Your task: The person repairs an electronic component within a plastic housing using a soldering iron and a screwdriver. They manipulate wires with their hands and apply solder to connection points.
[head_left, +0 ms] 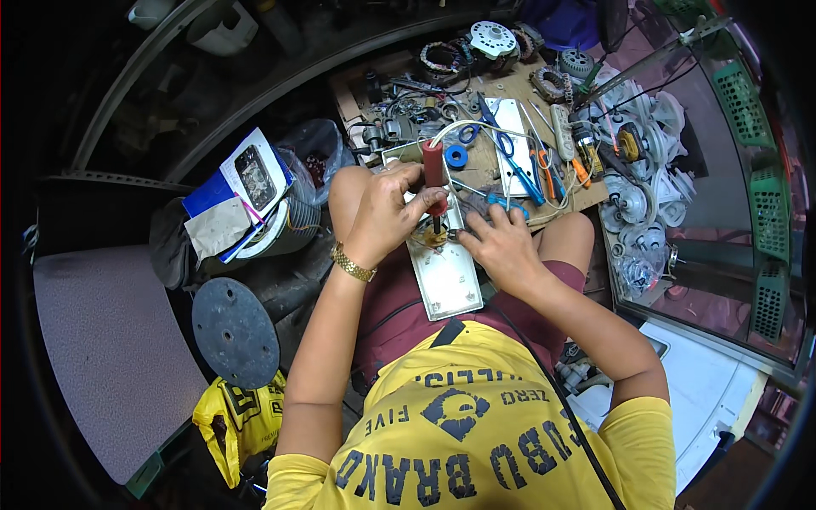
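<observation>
White rectangular panel (450, 285) lies across the person's lap, its long axis running away from the body, the far end leaning slightly left. One brass-coloured part (435, 237) sits on it, between the two hands.

Left hand (387, 204) is over the panel's left side, fingers closed around one red-handled tool (433, 161), apparently a soldering iron. The tool points down; its dark shaft meets or nearly meets the brass-coloured part; contact cannot be confirmed. Right hand (507, 249) is at the panel's right edge, fingers bent, fingertips beside the same part; whether they grip anything cannot be determined. Both hands are near the part, one on each side.

Count, beyond the panel, on the desk (508, 83): one blue tape roll (456, 156); one blue-handled pair of scissors (505, 146); at least two wound stator rings (440, 58). Loose metal parts are too crowded to count. Farther right: three green baskets (741, 104).
</observation>
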`<state>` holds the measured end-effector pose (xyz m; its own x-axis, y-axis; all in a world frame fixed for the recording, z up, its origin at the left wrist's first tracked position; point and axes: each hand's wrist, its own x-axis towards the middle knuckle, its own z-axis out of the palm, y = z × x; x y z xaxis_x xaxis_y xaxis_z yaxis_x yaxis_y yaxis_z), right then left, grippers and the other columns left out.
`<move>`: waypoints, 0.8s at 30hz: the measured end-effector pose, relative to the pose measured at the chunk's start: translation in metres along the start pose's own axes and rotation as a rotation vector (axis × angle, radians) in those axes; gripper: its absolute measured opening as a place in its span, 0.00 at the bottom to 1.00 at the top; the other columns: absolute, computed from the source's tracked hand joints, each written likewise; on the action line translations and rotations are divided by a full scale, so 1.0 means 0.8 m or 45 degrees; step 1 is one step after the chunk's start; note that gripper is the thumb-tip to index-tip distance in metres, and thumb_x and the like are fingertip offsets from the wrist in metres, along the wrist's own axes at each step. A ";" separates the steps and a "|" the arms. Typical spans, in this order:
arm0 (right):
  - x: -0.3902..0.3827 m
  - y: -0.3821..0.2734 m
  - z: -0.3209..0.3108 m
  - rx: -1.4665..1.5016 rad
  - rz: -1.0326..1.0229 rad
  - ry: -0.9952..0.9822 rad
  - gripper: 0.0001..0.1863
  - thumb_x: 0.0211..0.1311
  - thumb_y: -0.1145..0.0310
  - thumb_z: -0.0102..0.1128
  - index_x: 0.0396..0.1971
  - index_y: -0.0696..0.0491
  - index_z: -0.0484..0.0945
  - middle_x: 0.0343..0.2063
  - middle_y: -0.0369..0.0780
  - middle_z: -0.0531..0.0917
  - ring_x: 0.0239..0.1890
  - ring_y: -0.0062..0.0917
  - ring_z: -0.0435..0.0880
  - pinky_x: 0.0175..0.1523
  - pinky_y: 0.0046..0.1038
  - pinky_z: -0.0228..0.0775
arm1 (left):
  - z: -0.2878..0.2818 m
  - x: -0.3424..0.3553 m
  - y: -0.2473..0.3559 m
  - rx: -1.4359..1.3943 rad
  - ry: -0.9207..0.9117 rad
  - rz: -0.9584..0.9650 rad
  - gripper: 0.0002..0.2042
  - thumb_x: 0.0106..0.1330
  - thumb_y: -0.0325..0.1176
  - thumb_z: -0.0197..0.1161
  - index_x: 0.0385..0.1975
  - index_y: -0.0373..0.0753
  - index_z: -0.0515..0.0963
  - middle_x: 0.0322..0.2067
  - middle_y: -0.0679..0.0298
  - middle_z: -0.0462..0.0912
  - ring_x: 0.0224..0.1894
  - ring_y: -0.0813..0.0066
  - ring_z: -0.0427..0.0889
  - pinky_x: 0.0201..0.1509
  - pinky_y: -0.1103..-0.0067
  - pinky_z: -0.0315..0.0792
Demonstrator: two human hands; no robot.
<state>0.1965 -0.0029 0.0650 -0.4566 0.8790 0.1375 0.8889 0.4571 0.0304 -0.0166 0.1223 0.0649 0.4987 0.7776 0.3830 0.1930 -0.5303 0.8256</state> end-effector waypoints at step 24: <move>-0.004 0.005 0.013 0.235 -0.012 -0.182 0.12 0.57 0.68 0.66 0.42 0.50 0.87 0.43 0.37 0.84 0.50 0.38 0.81 0.51 0.40 0.77 | 0.004 -0.006 0.004 0.005 -0.010 -0.075 0.07 0.64 0.30 0.73 0.36 0.33 0.86 0.31 0.53 0.86 0.36 0.54 0.82 0.43 0.65 0.73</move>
<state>0.2013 -0.0023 0.0547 -0.4767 0.8790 -0.0038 0.8691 0.4707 -0.1522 -0.0162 0.1158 0.0644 0.4929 0.8049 0.3304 0.2253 -0.4848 0.8451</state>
